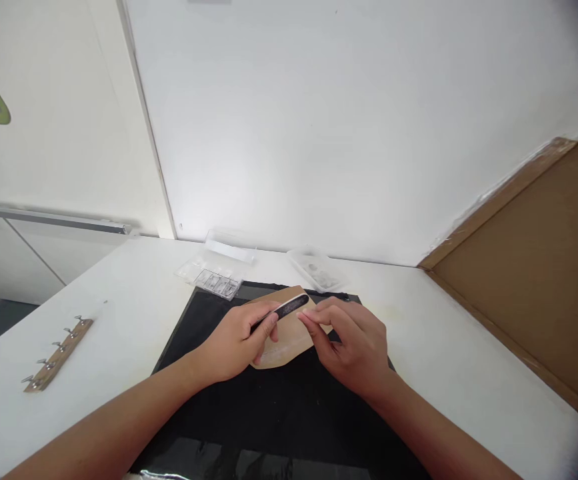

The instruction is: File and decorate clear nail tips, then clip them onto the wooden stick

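left hand (236,340): my grip pinches a dark nail file (283,311), slanting up to the right.
right hand (351,343): fingertips curled at the file's tip, holding nothing i can see.
under them: tan wooden piece (281,350) on black mat (269,407), middle of the tabletop (129,320).
left: hook rack (59,353).

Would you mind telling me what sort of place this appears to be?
Probably a small craft or hobby workbench: a white table with a black work mat, clear compartment boxes, and a nail file in the left hand.
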`<move>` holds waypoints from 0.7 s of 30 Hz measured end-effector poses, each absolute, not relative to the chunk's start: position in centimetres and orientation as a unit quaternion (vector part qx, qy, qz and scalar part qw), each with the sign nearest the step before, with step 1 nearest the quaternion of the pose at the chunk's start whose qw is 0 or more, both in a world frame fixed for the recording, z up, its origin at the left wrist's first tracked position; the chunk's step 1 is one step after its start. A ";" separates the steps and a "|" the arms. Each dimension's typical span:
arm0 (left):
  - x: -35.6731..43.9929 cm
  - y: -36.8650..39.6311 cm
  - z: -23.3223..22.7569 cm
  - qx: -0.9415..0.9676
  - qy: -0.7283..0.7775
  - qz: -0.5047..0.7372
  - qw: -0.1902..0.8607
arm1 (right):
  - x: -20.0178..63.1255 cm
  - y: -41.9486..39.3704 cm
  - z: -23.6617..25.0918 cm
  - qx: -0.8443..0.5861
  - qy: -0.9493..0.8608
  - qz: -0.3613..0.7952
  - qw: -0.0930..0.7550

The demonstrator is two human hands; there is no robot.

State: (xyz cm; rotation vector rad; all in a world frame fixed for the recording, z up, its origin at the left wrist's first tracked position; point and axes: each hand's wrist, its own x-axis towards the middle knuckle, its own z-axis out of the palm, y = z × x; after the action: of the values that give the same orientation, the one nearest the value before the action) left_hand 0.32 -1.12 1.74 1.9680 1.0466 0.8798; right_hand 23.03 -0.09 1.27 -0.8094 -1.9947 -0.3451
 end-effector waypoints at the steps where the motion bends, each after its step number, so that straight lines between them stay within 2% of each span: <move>1: 0.3 -1.2 1.8 0.771 0.401 0.339 0.360 | 22.6 0.1 1.3 -0.339 -0.805 -0.135 0.467; 5: 0.4 -1.3 2.0 0.788 0.384 0.344 0.337 | 21.9 0.3 0.8 -0.372 -0.790 -0.123 0.472; 11: 0.6 -1.3 1.9 0.769 0.381 0.364 0.361 | 22.2 -0.1 0.2 -0.378 -0.791 -0.117 0.467; 21: 0.9 -1.3 1.6 0.763 0.376 0.389 0.353 | 22.4 -0.6 -0.2 -0.381 -0.778 -0.231 0.443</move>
State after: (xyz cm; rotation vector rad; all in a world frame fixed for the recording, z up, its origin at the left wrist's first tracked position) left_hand 0.91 -1.30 1.55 1.9739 0.9734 1.0057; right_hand 22.41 -0.58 -0.25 -0.9454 -1.9303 -0.5720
